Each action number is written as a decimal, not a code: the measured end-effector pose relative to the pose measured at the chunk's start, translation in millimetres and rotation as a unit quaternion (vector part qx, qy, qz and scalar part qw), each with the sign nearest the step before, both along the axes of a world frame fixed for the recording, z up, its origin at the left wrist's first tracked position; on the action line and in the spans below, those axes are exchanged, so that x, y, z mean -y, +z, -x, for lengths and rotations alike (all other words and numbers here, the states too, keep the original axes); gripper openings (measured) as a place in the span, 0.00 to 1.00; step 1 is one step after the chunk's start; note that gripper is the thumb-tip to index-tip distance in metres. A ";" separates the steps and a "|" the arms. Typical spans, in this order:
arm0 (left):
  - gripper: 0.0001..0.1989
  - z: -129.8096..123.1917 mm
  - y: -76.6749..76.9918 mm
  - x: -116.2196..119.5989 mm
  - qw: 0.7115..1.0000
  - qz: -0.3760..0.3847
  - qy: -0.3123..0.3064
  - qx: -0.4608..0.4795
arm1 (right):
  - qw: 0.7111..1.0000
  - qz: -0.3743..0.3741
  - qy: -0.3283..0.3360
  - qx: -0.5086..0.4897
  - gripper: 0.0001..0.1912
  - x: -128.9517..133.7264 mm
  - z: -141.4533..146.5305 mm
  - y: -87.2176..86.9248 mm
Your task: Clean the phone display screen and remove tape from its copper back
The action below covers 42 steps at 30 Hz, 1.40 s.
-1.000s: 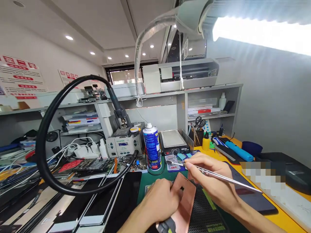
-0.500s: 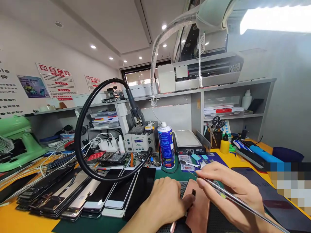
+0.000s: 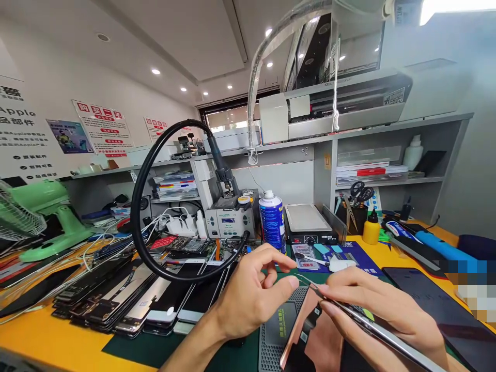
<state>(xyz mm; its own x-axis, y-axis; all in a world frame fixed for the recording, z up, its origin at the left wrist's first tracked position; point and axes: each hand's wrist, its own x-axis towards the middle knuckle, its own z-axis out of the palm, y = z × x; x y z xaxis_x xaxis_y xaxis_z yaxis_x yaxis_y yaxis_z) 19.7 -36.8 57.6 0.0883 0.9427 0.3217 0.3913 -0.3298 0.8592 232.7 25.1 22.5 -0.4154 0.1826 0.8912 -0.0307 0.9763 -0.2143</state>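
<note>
My left hand point(image 3: 253, 289) is raised over the work mat, its thumb and index finger apart with nothing visible between them. The tips of a pair of silver tweezers point(image 3: 360, 320) reach close to that thumb. My right hand point(image 3: 391, 310) grips the tweezers, which point up and left. Below both hands lies a copper-coloured panel point(image 3: 329, 330), apparently from a phone, with a black flex strip point(image 3: 310, 330) along it. It rests on a grey perforated pad point(image 3: 269, 356) with yellow print. My right fingers hide the panel's upper right part.
Stacked phone screens point(image 3: 127, 305) lie on the left, under a black looped hose point(image 3: 135, 206) from a hot-air station point(image 3: 228, 222). Behind the hands stand a blue spray can point(image 3: 272, 222) and a flat heating plate point(image 3: 309, 218). A large dark screen point(image 3: 430, 299) lies right.
My left hand has lifted off the copper-coloured panel and opened, uncovering the black flex strip and pad. The tweezers stay in my right hand. The view has shifted left.
</note>
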 end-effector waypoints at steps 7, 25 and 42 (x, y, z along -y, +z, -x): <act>0.08 1.8 3.5 -2.3 0.999 -0.001 -0.016 0.041 | 0.999 -0.018 0.005 0.035 0.22 1.2 -4.1 3.5; 0.08 1.3 -8.8 3.6 0.945 0.201 -0.031 0.256 | 0.998 -0.055 -0.020 -0.002 0.14 9.1 5.3 19.0; 0.12 -0.8 -14.4 6.3 0.951 0.162 0.009 0.264 | 0.999 0.002 -0.033 -0.017 0.16 8.4 2.6 7.9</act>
